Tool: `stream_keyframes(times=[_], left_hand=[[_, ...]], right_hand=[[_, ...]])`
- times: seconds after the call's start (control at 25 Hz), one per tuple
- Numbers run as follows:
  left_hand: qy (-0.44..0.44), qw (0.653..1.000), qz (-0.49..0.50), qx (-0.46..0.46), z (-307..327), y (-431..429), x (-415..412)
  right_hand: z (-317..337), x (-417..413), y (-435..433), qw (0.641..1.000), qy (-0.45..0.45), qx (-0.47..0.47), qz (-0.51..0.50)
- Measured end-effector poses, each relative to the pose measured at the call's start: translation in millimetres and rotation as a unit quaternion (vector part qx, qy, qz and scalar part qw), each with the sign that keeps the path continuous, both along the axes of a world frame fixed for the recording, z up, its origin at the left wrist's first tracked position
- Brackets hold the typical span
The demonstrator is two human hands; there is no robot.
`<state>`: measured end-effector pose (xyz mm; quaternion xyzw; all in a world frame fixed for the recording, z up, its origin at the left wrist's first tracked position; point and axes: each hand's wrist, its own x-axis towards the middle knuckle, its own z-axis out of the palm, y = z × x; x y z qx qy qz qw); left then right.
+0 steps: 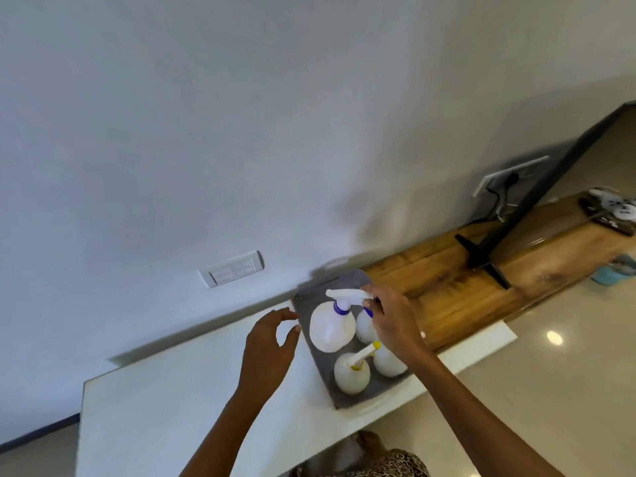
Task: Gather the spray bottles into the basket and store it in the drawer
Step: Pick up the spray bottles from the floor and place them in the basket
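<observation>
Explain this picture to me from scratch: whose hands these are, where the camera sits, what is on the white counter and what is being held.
There is no machine here. A person wears a wide-angle camera on the head, so the single picture looks forward and down along their own bare arms.

On the white counter stands a grey plastic basket. Four white spray bottles stand in it: a large one with a blue collar, one with a yellow nozzle, and two partly hidden under the right arm.

The right hand reaches over the basket, its fingers at the trigger head of the blue-collared bottle; whether it truly grips cannot be told. The left hand is open and holds nothing, beside the basket's left edge.

To the right is a wooden shelf top.
</observation>
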<state>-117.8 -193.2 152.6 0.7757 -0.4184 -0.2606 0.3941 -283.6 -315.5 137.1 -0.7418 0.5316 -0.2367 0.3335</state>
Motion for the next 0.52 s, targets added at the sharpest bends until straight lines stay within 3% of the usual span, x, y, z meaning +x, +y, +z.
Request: stream_keyframes(times=[0.28, 0.52], left_hand=[[-0.041, 0.993, 0.106, 0.041, -7, -31, -30], [-0.069, 0.98, 0.169, 0.08, -10, -36, -55]], right_hand=[[-80, -4, -69, 0.983, 0.064, 0.11, 0.13], [-113, -1, -97, 0.961, 0.084, 0.144, 0.222]])
